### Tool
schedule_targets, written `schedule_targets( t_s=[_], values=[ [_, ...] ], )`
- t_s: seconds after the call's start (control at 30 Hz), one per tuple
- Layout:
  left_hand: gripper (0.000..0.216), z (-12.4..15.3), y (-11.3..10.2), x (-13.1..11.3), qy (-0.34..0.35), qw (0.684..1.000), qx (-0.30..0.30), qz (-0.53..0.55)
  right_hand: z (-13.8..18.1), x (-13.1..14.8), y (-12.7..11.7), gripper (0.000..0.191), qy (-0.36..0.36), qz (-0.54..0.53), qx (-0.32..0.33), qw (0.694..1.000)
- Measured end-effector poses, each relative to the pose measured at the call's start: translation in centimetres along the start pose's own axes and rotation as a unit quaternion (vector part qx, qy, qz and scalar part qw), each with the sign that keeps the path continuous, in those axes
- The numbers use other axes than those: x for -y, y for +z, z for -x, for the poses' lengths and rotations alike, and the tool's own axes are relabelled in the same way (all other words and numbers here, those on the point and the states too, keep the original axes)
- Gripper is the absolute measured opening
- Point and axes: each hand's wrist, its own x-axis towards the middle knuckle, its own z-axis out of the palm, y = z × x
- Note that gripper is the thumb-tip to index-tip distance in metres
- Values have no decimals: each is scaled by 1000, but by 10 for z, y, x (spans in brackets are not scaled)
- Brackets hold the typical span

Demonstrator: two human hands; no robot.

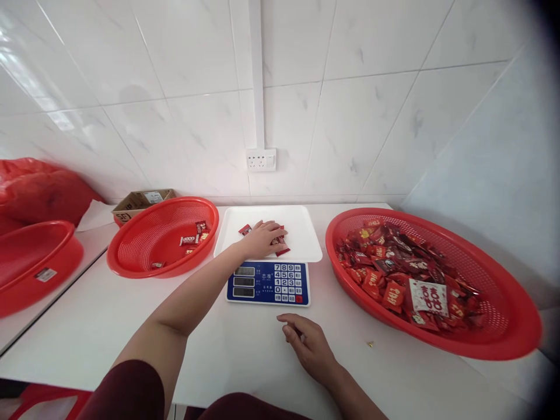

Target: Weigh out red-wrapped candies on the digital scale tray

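Observation:
My left hand (261,240) reaches over the white tray (301,227) of a digital scale, fingers stretched out on top of several small red candy packets (280,251). One red packet (245,230) shows just left of the fingers; the palm hides part of the pile. Below the tray is the scale's blue keypad panel (268,283) with three small displays. My right hand (311,349) hovers over or rests on the white table in front of the scale. Its fingers are loosely bent, thumb apart from the index finger, with nothing visible between them.
A large red basket (511,326) full of red packets stands at right. Left of the scale, another red basket (140,245) holds a few packets, with a cardboard box (135,201) behind it. Further left are a red basin (39,256) and a red bag (39,186).

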Motion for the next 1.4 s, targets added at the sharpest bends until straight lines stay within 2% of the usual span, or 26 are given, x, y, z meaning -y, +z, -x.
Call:
schedule_targets(
  t_s=[0.13,0.23,0.4,0.47,0.67,0.73,0.87,1.03,1.4],
  values=[
    [41,1,1,3,-3,1000,-31,1,1,-2,1,34,9,-11,7,1000],
    [47,6,0,7,-15,999,-35,12,1,-2,2,34,9,-15,12,1000],
    [62,23,-6,19,-120,991,-53,40,-1,-1,1,35,2,-5,5,1000],
    [65,29,-7,21,-141,988,-42,49,-1,0,1,35,1,-6,6,1000],
    [69,28,-6,14,-76,996,-1,56,-1,0,2,35,12,-1,17,1000],
    [66,25,-8,14,-81,994,-16,67,-1,0,2,35,18,1,16,1000],
    [45,25,-17,31,-142,985,-48,81,0,-1,0,35,26,-6,6,1000],
    [36,39,-25,52,-180,979,-40,83,-1,-2,1,35,25,-13,10,1000],
    [28,47,-34,49,-203,962,-64,170,0,-1,0,35,28,-5,10,1000]
  ],
)
